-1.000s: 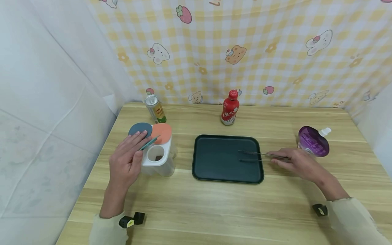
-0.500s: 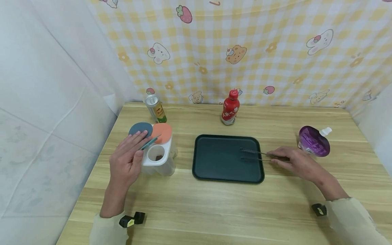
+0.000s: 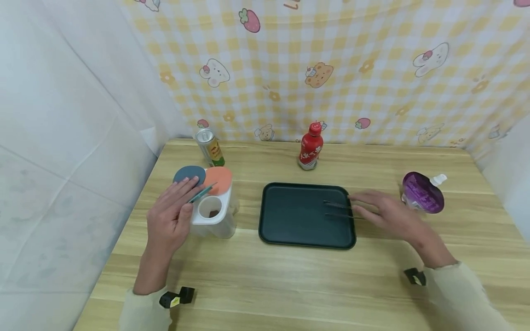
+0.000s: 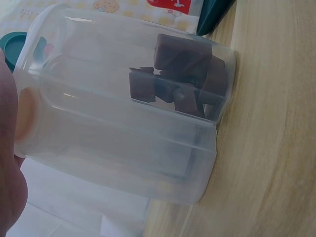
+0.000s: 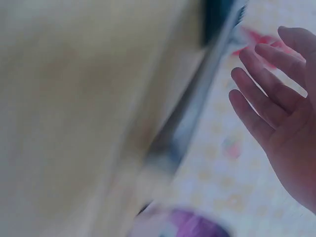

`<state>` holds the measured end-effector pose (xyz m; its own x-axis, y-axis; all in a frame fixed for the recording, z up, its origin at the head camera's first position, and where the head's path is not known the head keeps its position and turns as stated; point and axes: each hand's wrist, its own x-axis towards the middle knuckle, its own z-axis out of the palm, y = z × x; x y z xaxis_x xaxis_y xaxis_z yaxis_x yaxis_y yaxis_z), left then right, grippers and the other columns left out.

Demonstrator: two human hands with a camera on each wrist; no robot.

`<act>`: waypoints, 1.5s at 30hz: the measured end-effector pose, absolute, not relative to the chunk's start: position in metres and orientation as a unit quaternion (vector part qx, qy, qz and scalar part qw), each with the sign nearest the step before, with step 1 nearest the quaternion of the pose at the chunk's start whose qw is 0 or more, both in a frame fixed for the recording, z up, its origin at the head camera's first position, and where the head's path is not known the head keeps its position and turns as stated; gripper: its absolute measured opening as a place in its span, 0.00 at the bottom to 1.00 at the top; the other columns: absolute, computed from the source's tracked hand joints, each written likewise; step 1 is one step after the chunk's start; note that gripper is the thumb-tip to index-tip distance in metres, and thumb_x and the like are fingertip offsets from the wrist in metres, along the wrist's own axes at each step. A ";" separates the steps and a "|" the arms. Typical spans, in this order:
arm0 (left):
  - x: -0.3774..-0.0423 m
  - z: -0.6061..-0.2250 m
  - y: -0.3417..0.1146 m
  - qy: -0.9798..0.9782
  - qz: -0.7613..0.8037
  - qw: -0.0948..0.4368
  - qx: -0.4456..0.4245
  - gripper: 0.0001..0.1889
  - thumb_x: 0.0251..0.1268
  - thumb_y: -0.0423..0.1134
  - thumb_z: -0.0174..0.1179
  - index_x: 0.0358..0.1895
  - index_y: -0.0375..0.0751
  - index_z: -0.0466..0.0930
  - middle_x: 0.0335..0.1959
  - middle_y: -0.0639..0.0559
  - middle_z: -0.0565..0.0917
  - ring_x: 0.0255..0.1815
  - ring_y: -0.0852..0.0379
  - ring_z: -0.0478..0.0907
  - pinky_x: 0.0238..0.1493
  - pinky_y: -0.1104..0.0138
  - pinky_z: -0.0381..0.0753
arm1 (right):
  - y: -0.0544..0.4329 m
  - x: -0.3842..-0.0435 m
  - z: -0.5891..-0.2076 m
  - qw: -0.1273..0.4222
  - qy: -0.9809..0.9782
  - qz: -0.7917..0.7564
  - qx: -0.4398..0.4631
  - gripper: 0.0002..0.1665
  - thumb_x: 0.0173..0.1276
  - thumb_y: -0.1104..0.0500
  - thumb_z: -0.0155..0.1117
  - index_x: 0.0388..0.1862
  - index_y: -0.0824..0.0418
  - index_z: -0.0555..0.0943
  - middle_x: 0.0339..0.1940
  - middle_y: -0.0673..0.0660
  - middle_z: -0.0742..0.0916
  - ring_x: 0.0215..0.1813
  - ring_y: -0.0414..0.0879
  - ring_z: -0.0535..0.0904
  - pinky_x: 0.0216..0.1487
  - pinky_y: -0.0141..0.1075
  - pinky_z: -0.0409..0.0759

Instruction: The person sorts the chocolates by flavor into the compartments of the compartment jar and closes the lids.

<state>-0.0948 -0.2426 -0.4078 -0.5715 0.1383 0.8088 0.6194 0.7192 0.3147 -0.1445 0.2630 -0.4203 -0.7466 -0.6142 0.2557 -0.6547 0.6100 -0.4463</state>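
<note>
My left hand rests with straight fingers on a clear canister with coloured lids, its fingertips over the blue lid. A teal lid stands tilted up beside the index finger, and the round hole in front of it is uncovered. Through the wall, the left wrist view shows dark brown chunks at the bottom of one compartment. My right hand hovers with spread fingers over metal tongs, apart from them. The tongs' tips lie over the dark green tray.
An orange lid covers another compartment. A drink can stands behind the canister, and a red bottle behind the tray. On the right lies a purple spouted pouch. A checked curtain hangs at the table's back edge.
My right hand has let go of the tongs and moved slightly left, fingers spread. The tongs stay across the tray's right edge. My left hand and the canister have not moved.
</note>
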 end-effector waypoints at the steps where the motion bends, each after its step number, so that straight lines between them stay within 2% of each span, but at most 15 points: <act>1: -0.095 -0.408 -0.243 -0.835 -0.298 0.403 -0.227 0.31 0.84 0.57 0.44 0.51 0.34 0.89 0.55 0.43 0.86 0.59 0.39 0.82 0.71 0.54 0.71 | 0.253 -0.145 -0.417 0.042 -0.893 0.268 0.359 0.19 0.73 0.64 0.68 0.61 0.62 0.85 0.58 0.59 0.87 0.58 0.56 0.84 0.53 0.54 0.83; 6: -0.094 -0.407 -0.244 -0.837 -0.302 0.398 -0.225 0.31 0.84 0.57 0.44 0.52 0.35 0.89 0.56 0.44 0.86 0.60 0.40 0.82 0.71 0.53 0.71 | 0.195 -0.150 -0.403 0.040 -0.870 0.301 0.388 0.21 0.76 0.60 0.67 0.65 0.58 0.83 0.62 0.57 0.85 0.62 0.52 0.82 0.60 0.53 0.81; 14: -0.093 -0.408 -0.242 -0.835 -0.300 0.404 -0.221 0.31 0.84 0.57 0.43 0.52 0.35 0.90 0.56 0.44 0.86 0.60 0.41 0.82 0.71 0.53 0.71 | 0.096 -0.163 -0.387 0.044 -0.812 0.367 0.452 0.23 0.79 0.57 0.63 0.70 0.60 0.79 0.67 0.55 0.83 0.68 0.46 0.78 0.68 0.45 0.76; 21: -0.094 -0.408 -0.242 -0.835 -0.301 0.404 -0.221 0.31 0.84 0.58 0.43 0.52 0.35 0.90 0.56 0.44 0.86 0.60 0.41 0.82 0.71 0.54 0.71 | 0.040 -0.171 -0.369 0.022 -0.795 0.387 0.466 0.27 0.83 0.52 0.55 0.75 0.60 0.73 0.72 0.55 0.79 0.73 0.42 0.72 0.73 0.40 0.69; 26: -0.094 -0.407 -0.242 -0.837 -0.298 0.402 -0.220 0.32 0.84 0.58 0.43 0.52 0.34 0.90 0.56 0.44 0.86 0.59 0.40 0.82 0.71 0.54 0.71 | 0.017 -0.173 -0.369 0.021 -0.767 0.412 0.492 0.25 0.83 0.56 0.55 0.74 0.63 0.74 0.71 0.56 0.79 0.74 0.40 0.70 0.74 0.35 0.66; 33: -0.094 -0.408 -0.242 -0.840 -0.296 0.399 -0.218 0.32 0.84 0.58 0.42 0.53 0.36 0.90 0.56 0.44 0.86 0.60 0.40 0.82 0.71 0.54 0.70 | -0.002 -0.172 -0.372 0.049 -0.747 0.416 0.516 0.23 0.81 0.58 0.59 0.69 0.64 0.79 0.67 0.58 0.82 0.69 0.40 0.75 0.69 0.30 0.70; 37: -0.095 -0.409 -0.242 -0.838 -0.294 0.405 -0.218 0.32 0.84 0.58 0.42 0.52 0.36 0.90 0.56 0.45 0.86 0.59 0.39 0.83 0.71 0.53 0.71 | -0.005 -0.171 -0.371 0.060 -0.756 0.407 0.509 0.20 0.80 0.58 0.60 0.66 0.64 0.82 0.63 0.58 0.85 0.65 0.43 0.80 0.66 0.30 0.73; 45: -0.095 -0.411 -0.243 -0.836 -0.293 0.408 -0.222 0.32 0.83 0.59 0.44 0.52 0.35 0.90 0.56 0.44 0.86 0.59 0.39 0.82 0.71 0.54 0.71 | -0.005 -0.170 -0.372 0.053 -0.756 0.414 0.505 0.20 0.80 0.59 0.61 0.65 0.63 0.82 0.62 0.58 0.86 0.65 0.45 0.80 0.66 0.31 0.73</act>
